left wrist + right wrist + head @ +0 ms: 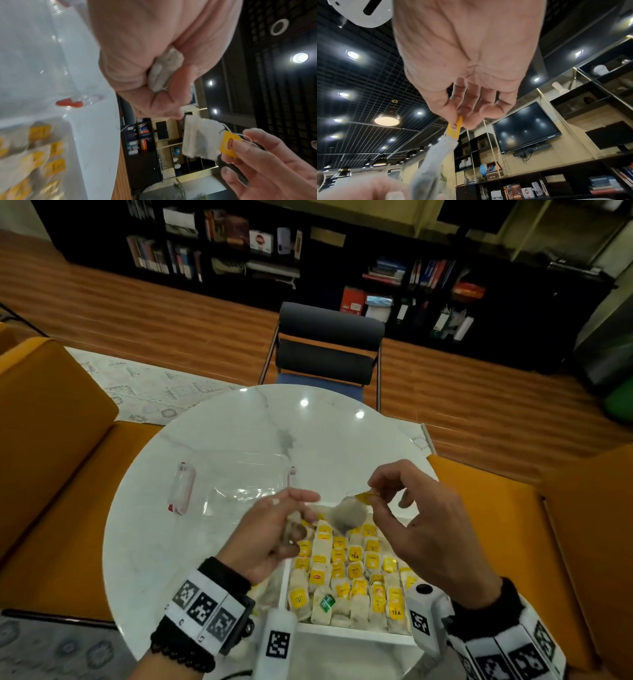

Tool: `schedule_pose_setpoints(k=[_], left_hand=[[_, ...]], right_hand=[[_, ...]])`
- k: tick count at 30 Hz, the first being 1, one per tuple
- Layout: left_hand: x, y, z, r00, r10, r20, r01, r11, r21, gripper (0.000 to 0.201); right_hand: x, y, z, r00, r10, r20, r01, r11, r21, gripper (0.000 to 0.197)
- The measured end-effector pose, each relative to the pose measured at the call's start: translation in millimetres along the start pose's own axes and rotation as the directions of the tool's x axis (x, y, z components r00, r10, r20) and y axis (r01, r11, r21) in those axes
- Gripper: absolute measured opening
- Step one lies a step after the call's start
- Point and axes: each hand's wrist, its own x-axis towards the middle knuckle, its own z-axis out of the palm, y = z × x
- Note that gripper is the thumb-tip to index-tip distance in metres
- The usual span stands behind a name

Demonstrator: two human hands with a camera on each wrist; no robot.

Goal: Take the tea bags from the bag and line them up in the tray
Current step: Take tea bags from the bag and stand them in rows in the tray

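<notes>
Two hands above a white round table (pixel 219 440), raised apart over the far edge of a white tray (pixel 356 632). Right hand (pixel 424 529) pinching the yellow tag (pixel 363 496) of a tea bag (pixel 347 513) between thumb and forefinger (pixel 447 108), remaining fingers loosely spread; pouch hanging free from the tag, above the tray's far rows and touching nothing below. Same pinch visible from the left wrist view, with tag (pixel 229 144) and pale pouch (pixel 199 139) dangling beside the fingers. Left hand (pixel 274 537) curled shut around a crumpled wad of tea bags (pixel 163 73), thumb stretched toward the hanging pouch, not touching it. Tray at near centre of the table, packed with rows of tea bags lying tag-up (pixel 346 570), mostly yellow tags, one green tag (pixel 327 601) in the near row. Clear zip bag (pixel 236 484) lying flat on the table, far left of the tray, just beyond the left hand; contents not discernible through the plastic. Dark chair (pixel 325 350) at the far side of the table; orange seating (pixel 51 440) to left and right.
</notes>
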Motion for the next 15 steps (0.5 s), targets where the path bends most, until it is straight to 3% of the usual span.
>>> schedule_pose_setpoints(k=[3, 8, 12, 15], left_hand=[[-3.2, 18.1, -1.1, 0.988, 0.148, -0.047, -0.147, 0.989, 0.020, 0.019], [-26.2, 41.7, 21.3, 0.916, 0.369, 0.158, -0.401, 0.837, 0.373, 0.035], [-29.8, 54.1, 25.1, 0.888, 0.344, 0.306, -0.460, 0.686, 0.564, 0.039], [-28.5, 51.2, 27.6, 0.895, 0.328, 0.303, -0.446, 0.661, 0.603, 0.020]], right_hand=[[3.5, 1.1, -2.8, 0.999, -0.034, -0.034, 0.034, 0.999, -0.001, 0.025], [8.4, -2.1, -3.2, 0.992, -0.097, -0.075, 0.098, 0.995, 0.003, 0.022], [13.4, -6.9, -6.4, 0.989, -0.121, -0.088, 0.128, 0.989, 0.077, 0.014], [16.1, -7.3, -6.1, 0.985, -0.129, -0.110, 0.137, 0.989, 0.064, 0.017]])
